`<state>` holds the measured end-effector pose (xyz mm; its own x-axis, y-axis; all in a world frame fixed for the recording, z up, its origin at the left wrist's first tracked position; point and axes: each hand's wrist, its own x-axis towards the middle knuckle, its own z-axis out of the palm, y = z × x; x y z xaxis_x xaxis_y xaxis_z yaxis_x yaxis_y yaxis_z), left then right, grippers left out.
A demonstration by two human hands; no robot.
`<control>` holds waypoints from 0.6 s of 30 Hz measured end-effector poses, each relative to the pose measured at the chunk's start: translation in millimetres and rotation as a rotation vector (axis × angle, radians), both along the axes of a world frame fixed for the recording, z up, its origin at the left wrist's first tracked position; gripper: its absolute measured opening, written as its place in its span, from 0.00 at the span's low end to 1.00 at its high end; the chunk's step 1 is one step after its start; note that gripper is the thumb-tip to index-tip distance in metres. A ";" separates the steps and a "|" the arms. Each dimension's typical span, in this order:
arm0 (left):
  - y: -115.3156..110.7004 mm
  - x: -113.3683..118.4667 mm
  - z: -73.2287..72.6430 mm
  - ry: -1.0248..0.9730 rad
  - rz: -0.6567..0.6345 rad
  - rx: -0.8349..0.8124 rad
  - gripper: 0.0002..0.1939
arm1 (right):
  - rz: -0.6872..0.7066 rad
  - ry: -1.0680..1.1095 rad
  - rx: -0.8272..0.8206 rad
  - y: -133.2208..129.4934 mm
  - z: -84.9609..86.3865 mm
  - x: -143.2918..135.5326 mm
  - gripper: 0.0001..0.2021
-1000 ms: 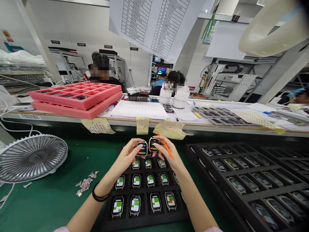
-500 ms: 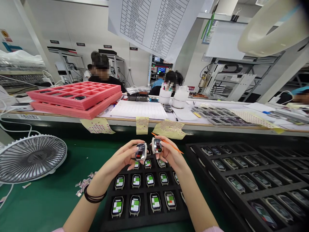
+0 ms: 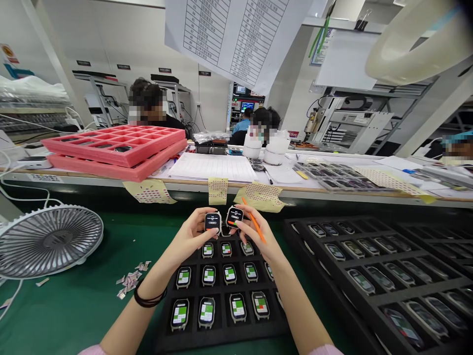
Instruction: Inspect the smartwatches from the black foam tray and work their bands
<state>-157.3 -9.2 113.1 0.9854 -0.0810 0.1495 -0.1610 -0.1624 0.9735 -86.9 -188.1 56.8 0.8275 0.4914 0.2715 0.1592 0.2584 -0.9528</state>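
Above the far end of a black foam tray (image 3: pixel 221 340), each hand holds a smartwatch body without a strap. My left hand (image 3: pixel 190 236) is closed around one smartwatch (image 3: pixel 213 222), its thumb at the lower edge of the lit screen. In my right hand (image 3: pixel 260 234) is a second smartwatch (image 3: pixel 234 217), also lit, with the thumb on its lower screen. An orange stick (image 3: pixel 254 220), pen-like, is tucked along the right hand's fingers. In the tray below lie several watches (image 3: pixel 209 275) with green and white screens.
More black trays with watches (image 3: pixel 360 281) stand at the right. On the left are a grey fan (image 3: pixel 55 241) and small paper scraps (image 3: pixel 130 281). A shelf ahead carries pink foam trays (image 3: pixel 121 148), papers (image 3: pixel 212 167) and white containers (image 3: pixel 275 150). Other people sit beyond it.
Both watches have turned so their screens face me more squarely, and dark text screens now show. The hands have shifted slightly left and up. The orange stick has swung steeper.
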 end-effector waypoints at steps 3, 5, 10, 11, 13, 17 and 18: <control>-0.5 0.4 -1.2 -0.001 -0.009 -0.007 0.23 | 0.019 -0.007 -0.005 0.8 -0.9 1.2 0.32; 0.7 1.7 -2.7 -0.001 -0.014 -0.002 0.23 | 0.020 -0.012 -0.006 1.3 -1.3 1.9 0.32; 3.0 4.3 -4.9 -0.006 -0.025 0.004 0.22 | 0.008 -0.019 -0.015 2.0 -1.6 2.9 0.32; 2.9 4.5 -5.0 -0.007 -0.021 0.004 0.22 | 0.004 -0.016 -0.017 1.9 -1.5 2.9 0.32; 1.9 4.5 -5.2 -0.015 -0.005 0.005 0.21 | -0.010 -0.009 -0.018 1.6 -1.3 2.7 0.31; -0.3 4.6 -5.5 -0.021 0.012 0.006 0.20 | -0.047 0.013 -0.021 1.8 -2.5 3.4 0.30; -0.2 5.1 -5.7 -0.014 0.013 0.000 0.20 | -0.055 0.021 -0.023 2.2 -3.0 3.8 0.30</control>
<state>-152.2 -9.4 107.4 0.9843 -0.0681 0.1630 -0.1722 -0.1645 0.9712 -83.1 -185.9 53.8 0.8586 0.4514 0.2431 0.1527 0.2275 -0.9617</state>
